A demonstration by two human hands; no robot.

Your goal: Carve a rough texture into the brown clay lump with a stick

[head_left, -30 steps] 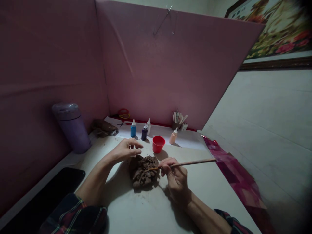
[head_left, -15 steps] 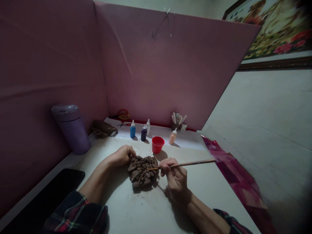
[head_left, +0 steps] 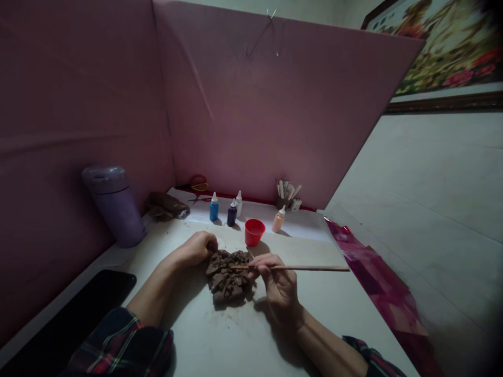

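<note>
A lump of brown clay (head_left: 230,285) sits on the white tabletop, its top covered in rough, petal-like pieces. My left hand (head_left: 198,247) is closed at the clay's upper left edge, fingers curled inward and thumb side hidden. Between the fingers and thumb of my right hand (head_left: 281,288) is a thin wooden stick (head_left: 314,268), gripped pen-like near its front. The stick's orange-brown tip rests on or just over the middle of the clay; exact contact is hard to tell. Beyond the clay stands a small red cup (head_left: 255,233).
Small bottles in blue (head_left: 214,208), dark purple (head_left: 232,213), white (head_left: 239,204) and peach (head_left: 279,220) stand behind. A pot of sticks (head_left: 286,195), scissors (head_left: 199,199) and wrapped brown clay (head_left: 167,206) lie farther back. On the left are a purple tumbler (head_left: 118,209) and a black slab (head_left: 78,319).
My left hand came down from above the clay, its fingers curling onto the clay's edge. My right hand shifted slightly left, carrying the stick's tip farther over the clay and levelling the stick.
</note>
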